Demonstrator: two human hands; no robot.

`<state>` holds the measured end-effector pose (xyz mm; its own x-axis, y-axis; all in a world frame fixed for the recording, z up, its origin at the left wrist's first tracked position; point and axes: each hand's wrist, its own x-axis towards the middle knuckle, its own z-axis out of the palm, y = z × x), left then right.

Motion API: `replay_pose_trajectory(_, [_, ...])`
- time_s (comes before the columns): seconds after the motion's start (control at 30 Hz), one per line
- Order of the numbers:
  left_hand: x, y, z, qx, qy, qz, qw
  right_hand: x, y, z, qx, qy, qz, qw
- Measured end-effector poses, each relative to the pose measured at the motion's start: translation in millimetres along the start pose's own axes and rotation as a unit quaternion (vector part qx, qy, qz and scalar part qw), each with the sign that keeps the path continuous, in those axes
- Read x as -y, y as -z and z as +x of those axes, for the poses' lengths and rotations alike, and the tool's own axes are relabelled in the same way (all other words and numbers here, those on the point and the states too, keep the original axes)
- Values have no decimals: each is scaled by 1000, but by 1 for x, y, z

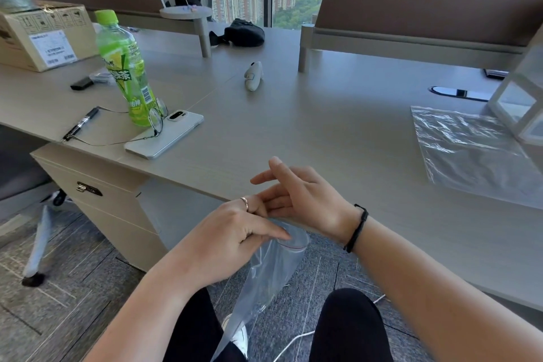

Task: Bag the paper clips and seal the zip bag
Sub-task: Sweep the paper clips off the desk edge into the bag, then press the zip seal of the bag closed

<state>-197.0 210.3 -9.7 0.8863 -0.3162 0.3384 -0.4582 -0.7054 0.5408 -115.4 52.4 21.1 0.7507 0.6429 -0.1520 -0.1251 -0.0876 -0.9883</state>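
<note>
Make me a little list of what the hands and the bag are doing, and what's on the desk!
left hand: pinches the mouth of the clear plastic zip bag
right hand: fingers straight, at the bag's mouth
bag: hangs below the grey desk edge, mouth open
paper clips: none plainly visible
on desk: green tea bottle, white phone, another clear flat plastic bag

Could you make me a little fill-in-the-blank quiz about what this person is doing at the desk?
1. The left hand pinches the mouth of a clear ____ below the desk edge.
2. The right hand wears a black ____ at the wrist.
3. The green bottle has its cap ____.
4. A pair of glasses rests partly on a white ____.

Missing words: zip bag; bracelet; on; phone
</note>
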Motion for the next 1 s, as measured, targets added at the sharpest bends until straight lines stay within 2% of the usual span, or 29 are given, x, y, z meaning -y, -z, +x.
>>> replay_pose_trajectory(0.1, [1, 0, -1, 6, 0, -1, 1000, 2, 1, -3, 21, 10, -46, 999])
replay_pose_trajectory(0.27, [-7, 14, -1, 28, 6, -24, 999, -1, 2, -7, 80, 45, -221, 971])
replay_pose_trajectory(0.43, [-28, 38, 1, -1, -9, -10, 1000, 3, 4, -16, 166, 22, -193, 967])
replay_pose_trajectory(0.53, [-36, 53, 4, -13, -9, 3, 1000, 12, 10, -22, 190, 27, -234, 953])
replay_pose_trajectory(0.67, [-44, 71, 10, -33, -26, -18, 999, 24, 17, -29, 179, 30, -297, 937])
replay_pose_trajectory(0.8, [-52, 95, 16, -50, -35, -38, 997, 48, 24, -51, 154, 59, -414, 895])
replay_pose_trajectory(0.87, [-57, 107, 20, -55, -51, -53, 996, 64, 29, -65, 142, 57, -416, 896])
replay_pose_trajectory(1.0, [-63, 125, 36, -75, -83, -60, 992, 93, 47, -91, 81, 121, -478, 866])
